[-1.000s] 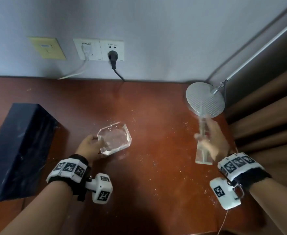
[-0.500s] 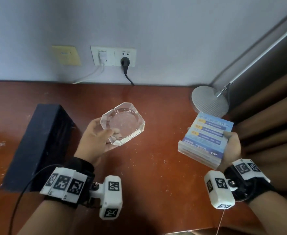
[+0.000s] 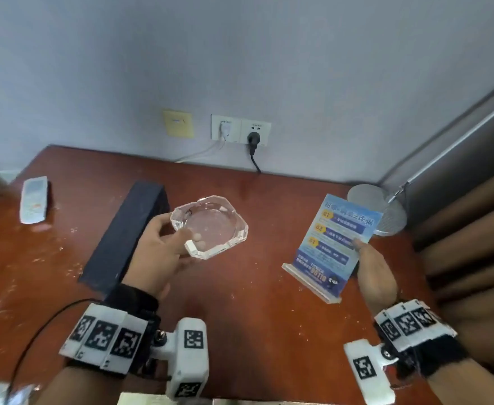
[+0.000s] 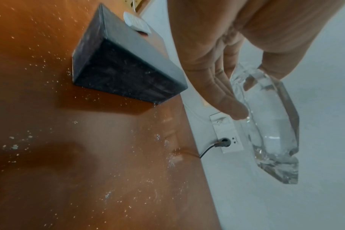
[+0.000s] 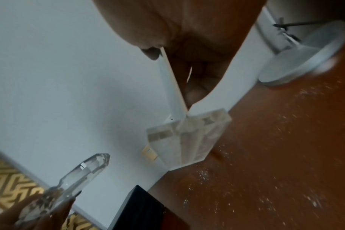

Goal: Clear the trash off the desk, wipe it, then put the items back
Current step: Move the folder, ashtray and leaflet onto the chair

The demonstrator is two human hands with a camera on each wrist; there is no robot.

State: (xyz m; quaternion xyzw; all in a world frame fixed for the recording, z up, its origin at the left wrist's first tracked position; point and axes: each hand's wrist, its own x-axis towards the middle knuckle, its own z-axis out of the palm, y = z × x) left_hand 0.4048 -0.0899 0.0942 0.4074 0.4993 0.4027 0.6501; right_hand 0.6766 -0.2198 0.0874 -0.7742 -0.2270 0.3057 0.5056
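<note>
Left hand point(image 3: 158, 252): palm up above the table point(image 3: 254, 302), grip holding clear faceted glass ashtray point(image 3: 210, 229).
Right hand point(image 3: 376, 276): raised, grip pinching blue printed acrylic sign stand point(image 3: 333, 247).

The blue printed card in its clear acrylic stand point(image 3: 338, 244) carries text too blurred to read. The silver lamp's thin pole point(image 3: 456, 138) runs off the head view's right edge.

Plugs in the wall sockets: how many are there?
2: a white plug in the left socket and a black plug in the right socket, both above the desk. None looks hidden.
</note>
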